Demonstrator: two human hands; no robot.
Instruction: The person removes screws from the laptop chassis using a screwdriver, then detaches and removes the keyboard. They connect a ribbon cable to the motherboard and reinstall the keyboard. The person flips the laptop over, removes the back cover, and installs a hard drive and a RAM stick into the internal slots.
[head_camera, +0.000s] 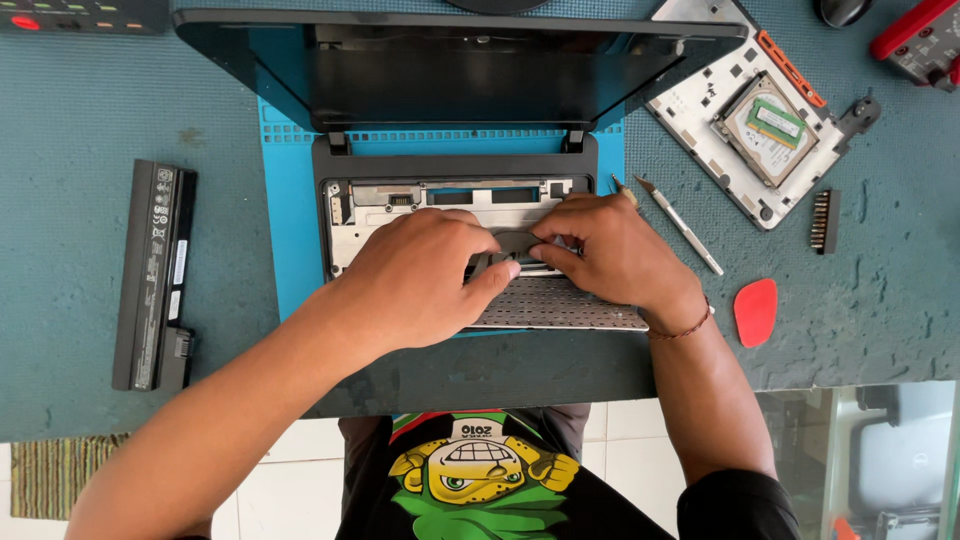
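An open black laptop (460, 70) lies on a blue mat (285, 220), its keyboard (560, 305) lifted off and resting face down toward me, baring the silver inner frame (470, 200). My left hand (420, 275) and my right hand (610, 250) meet over the middle of the base. Both pinch a flat dark ribbon cable (515, 243) between thumb and fingers, just above the keyboard's back edge.
A long black battery (155, 275) lies at the left. At the right sit a removed cover panel with a drive and memory card (765, 125), a craft knife (680, 225), a bit strip (823, 222), a red pick (756, 311) and a red-handled tool (915, 40).
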